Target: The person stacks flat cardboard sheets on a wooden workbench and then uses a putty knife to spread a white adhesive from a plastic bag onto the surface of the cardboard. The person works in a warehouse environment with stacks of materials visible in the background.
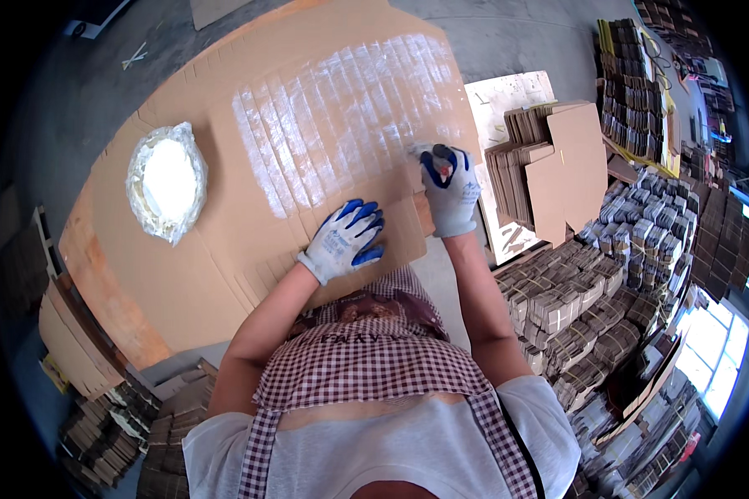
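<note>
A large brown cardboard sheet (pixel 216 91) covers the work table. A broad, shiny, whitish patch (pixel 341 125) of parallel strips lies on it. My left hand (pixel 343 241), in a white glove with blue palm coating, rests flat on cardboard near the front edge, fingers spread. Toward the sheet's right edge, my right hand (pixel 451 191) is closed in a matching glove. Its fingers curl round something small with dark and red parts, too hidden to name. To the left stands a round, bowl-like thing (pixel 168 185) wrapped in crinkled clear plastic, its middle glaring bright white.
Flat cut cardboard pieces (pixel 562 170) are stacked on a white board (pixel 508 91) to my right. Beyond them are tied cardboard bundles (pixel 566 291) and a taller stack (pixel 632 91). More bundles (pixel 100 441) lie at the lower left. The table's wooden edge (pixel 100 274) shows at left.
</note>
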### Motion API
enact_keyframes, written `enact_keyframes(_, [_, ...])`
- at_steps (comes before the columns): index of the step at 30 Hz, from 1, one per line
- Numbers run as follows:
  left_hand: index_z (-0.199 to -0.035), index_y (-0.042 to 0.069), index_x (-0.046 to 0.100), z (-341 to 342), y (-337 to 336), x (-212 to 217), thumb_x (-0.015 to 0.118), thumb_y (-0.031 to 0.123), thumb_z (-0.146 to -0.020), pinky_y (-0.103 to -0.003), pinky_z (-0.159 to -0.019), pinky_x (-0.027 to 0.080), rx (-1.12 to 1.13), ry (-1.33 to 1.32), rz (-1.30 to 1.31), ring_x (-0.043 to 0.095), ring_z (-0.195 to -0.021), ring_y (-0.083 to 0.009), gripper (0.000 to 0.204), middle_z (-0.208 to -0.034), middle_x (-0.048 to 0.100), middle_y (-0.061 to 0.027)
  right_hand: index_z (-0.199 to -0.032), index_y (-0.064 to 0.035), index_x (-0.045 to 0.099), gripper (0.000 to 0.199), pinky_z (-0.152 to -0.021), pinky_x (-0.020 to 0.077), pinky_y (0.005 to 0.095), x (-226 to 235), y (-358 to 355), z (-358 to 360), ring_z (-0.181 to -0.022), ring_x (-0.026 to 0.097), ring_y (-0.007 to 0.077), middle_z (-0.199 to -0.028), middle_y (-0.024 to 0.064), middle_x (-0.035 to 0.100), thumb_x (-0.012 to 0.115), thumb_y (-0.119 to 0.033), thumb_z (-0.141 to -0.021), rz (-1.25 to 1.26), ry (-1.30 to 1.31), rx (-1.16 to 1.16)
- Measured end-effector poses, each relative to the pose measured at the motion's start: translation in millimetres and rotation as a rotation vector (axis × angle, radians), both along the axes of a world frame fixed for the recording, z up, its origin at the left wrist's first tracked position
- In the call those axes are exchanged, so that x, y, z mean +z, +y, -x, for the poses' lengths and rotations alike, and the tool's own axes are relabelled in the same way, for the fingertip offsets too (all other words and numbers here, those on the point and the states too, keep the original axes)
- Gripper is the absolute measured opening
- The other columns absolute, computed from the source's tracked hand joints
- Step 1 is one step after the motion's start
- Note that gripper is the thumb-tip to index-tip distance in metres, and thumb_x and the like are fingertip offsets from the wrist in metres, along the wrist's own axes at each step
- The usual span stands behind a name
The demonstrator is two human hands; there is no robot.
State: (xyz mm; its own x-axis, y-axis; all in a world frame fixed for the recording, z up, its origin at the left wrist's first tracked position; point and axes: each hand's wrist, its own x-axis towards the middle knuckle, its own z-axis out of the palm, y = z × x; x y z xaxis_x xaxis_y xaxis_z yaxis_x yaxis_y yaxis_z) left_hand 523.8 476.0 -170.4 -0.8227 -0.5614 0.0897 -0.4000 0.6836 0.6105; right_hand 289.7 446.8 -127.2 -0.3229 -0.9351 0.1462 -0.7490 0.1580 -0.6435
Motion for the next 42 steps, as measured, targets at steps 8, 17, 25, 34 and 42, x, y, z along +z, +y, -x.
enact_keyframes(8, [-0.123,0.004,0.066,1,-1,0,0.067,0.042,-0.088,-0.049,-0.118,0.035,-0.007,-0.005,-0.013,0.051,-0.135,-0.0309,0.052,-0.135,0.06,-0.0123,-0.118,-0.0069,0.065,0.042,-0.083,0.0547,0.0399,-15,-9,-17,-0.099,0.067,0.0358,-0.113,0.0154,0.065,0.081,-0.011,-0.079,0.002,-0.039,0.143])
enact_keyframes(17, [-0.126,0.004,0.064,-1,2,-1,0.065,0.044,-0.09,-0.048,-0.117,0.036,0.01,0.009,-0.022,0.051,-0.134,-0.0315,0.054,-0.134,0.06,-0.0134,-0.115,-0.0051,0.064,0.04,-0.085,0.0541,0.0401,-15,-30,-16,-0.1,0.066,0.036,-0.112,0.0157,0.066,0.081,-0.007,-0.079,0.054,-0.088,0.123])
enact_keyframes(25, [-0.12,0.004,0.066,-2,7,-5,0.062,0.047,-0.091,-0.049,-0.117,0.036,0.043,-0.049,-0.044,0.052,-0.132,-0.0323,0.052,-0.133,0.061,-0.0154,-0.12,-0.0059,0.063,0.046,-0.082,0.0562,0.0411,1,-22,-72,-0.098,0.069,0.0367,-0.116,0.0161,0.066,0.082,-0.011,-0.078,0.117,-0.075,0.385])
enact_keyframes(34, [-0.118,0.007,0.068,-3,9,-14,0.064,0.049,-0.09,-0.05,-0.114,0.039,0.071,0.03,-0.035,0.056,-0.124,-0.0354,0.051,-0.127,0.062,-0.0165,-0.117,-0.0081,0.065,0.042,-0.082,0.0566,0.0408,5,-36,-85,-0.098,0.069,0.0353,-0.114,0.0144,0.067,0.082,-0.014,-0.079,0.146,0.01,0.422])
enact_keyframes(42, [-0.124,0.008,0.065,-4,8,-15,0.062,0.05,-0.093,-0.049,-0.113,0.039,0.074,0.061,0.041,0.055,-0.126,-0.0345,0.052,-0.131,0.06,-0.0154,-0.106,-0.0102,0.066,0.035,-0.074,0.054,0.0383,-1,-74,-73,-0.088,0.068,0.031,-0.109,0.0129,0.068,0.084,-0.02,-0.077,0.083,-0.108,0.097])
